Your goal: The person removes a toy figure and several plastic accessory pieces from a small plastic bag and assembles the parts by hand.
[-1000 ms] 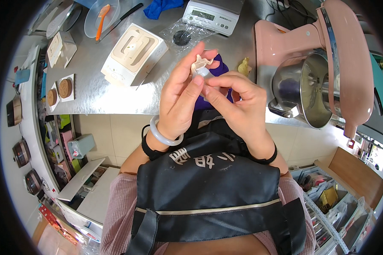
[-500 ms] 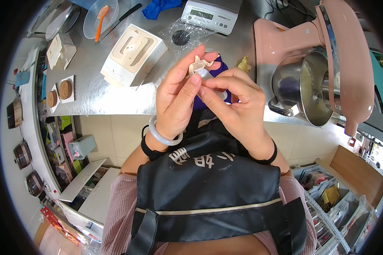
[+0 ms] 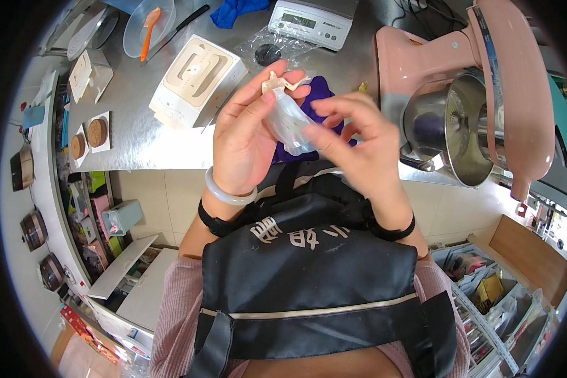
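My left hand [image 3: 242, 126] is closed, pinching a small cream-coloured piece [image 3: 273, 83] with thin limb-like strands between thumb and fingers. A soft, translucent whitish film [image 3: 290, 123] hangs from that piece down towards my right hand. Smeared by motion, my right hand [image 3: 359, 135] has its thumb and fingers apart, the thumb tip beside the film's edge; whether it touches cannot be made out. Behind and below both hands lies a purple item [image 3: 318, 88], partly covered by them.
A white box [image 3: 198, 85] stands left of my hands, a digital scale [image 3: 315, 25] beyond them. At right is a pink stand mixer [image 3: 516, 94] with a steel bowl [image 3: 463, 132]. Two round brown biscuits [image 3: 97, 132], a knife [image 3: 183, 28] and a clear bowl [image 3: 135, 38] lie at left.
My hands have drawn apart, the left moving slightly left and the right slightly right. The whitish film, bunched up before, now hangs spread out below the cream-coloured piece.
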Motion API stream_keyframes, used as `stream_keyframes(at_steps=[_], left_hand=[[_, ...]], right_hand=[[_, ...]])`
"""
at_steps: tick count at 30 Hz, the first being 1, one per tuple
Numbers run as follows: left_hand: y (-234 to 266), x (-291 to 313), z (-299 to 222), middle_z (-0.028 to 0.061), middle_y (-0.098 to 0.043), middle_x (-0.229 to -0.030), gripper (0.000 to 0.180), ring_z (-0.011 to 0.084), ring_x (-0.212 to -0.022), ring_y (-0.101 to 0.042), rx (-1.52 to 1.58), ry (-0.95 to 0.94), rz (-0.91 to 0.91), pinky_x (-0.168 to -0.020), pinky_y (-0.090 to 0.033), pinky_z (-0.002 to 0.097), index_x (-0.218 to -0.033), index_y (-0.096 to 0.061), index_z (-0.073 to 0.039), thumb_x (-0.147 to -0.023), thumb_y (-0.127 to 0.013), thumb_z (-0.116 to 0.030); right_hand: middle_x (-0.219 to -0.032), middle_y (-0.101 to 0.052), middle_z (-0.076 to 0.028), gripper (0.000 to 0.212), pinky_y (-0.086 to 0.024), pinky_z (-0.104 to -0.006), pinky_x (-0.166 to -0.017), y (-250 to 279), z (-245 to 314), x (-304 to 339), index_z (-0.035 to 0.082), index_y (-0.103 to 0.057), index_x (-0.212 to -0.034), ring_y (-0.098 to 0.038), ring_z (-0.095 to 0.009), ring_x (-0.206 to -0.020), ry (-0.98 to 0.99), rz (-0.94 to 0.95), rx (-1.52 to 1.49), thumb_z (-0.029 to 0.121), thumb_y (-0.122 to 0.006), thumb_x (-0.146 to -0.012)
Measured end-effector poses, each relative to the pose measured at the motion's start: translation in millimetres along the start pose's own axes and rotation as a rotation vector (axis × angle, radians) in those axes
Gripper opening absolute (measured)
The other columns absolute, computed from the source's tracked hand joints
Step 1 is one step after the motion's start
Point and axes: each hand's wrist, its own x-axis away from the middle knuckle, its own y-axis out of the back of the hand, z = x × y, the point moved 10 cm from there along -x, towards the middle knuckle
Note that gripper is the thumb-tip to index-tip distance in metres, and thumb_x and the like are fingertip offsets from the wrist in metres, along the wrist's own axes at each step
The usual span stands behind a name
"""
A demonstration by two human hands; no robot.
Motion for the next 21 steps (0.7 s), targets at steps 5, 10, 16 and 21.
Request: stream_keyframes(at_steps=[5, 10, 16, 21], left_hand=[[13.6, -2.9, 1.6, 0.0219, -0.049, -0.121, 0.043, 0.0279, -0.109, -0.052, -0.017, 0.028, -0.047, -0.099, -0.037, 0.0388, -0.128, -0.036, 0.008, -0.09, -0.042, -0.01], [35.0, -5.3, 7.5, 0.0227, -0.051, -0.118, 0.041, 0.0286, -0.106, -0.054, 0.097, 0.081, -0.116, -0.097, -0.04, 0.0385, -0.125, -0.04, 0.009, -0.089, -0.045, -0.008], [55.1, -5.8, 10.8, 0.0215, -0.046, -0.123, 0.044, 0.0268, -0.111, -0.049, 0.008, 0.106, -0.147, -0.1, -0.036, 0.0372, -0.129, -0.033, 0.009, -0.09, -0.041, -0.009], [58.2, -3.1, 9.2, 0.0221, -0.047, -0.123, 0.042, 0.0278, -0.11, -0.05, -0.084, 0.083, -0.166, -0.099, -0.037, 0.0371, -0.127, -0.036, 0.01, -0.09, -0.041, -0.009]], right_hand=[[-0.081, -0.063, -0.005, 0.021, -0.045, -0.0196, -0.065, 38.9, -102.5, -14.1, -0.004, -0.062, -0.096, -0.057, -0.008, -0.072, -0.405, -0.099, -0.094, 0.01, -0.065, -0.081], [-0.081, -0.066, -0.01, 0.025, -0.047, -0.0236, -0.067, 65.1, -213.0, -12.2, -0.004, -0.063, -0.095, -0.06, -0.012, -0.072, -0.364, -0.052, 0.186, 0.016, -0.066, -0.079], [-0.086, -0.066, -0.009, 0.017, -0.049, -0.0368, -0.071, 59.7, -242.1, -16.2, 0.006, -0.065, -0.091, -0.063, -0.03, -0.079, -0.387, -0.062, 0.61, 0.014, -0.059, -0.077], [-0.091, -0.065, -0.011, 0.021, -0.049, -0.0303, -0.074, 41.8, -235.4, -35.6, 0.003, -0.062, -0.097, -0.063, -0.022, -0.081, -0.37, -0.093, 0.66, 0.013, -0.061, -0.078]])
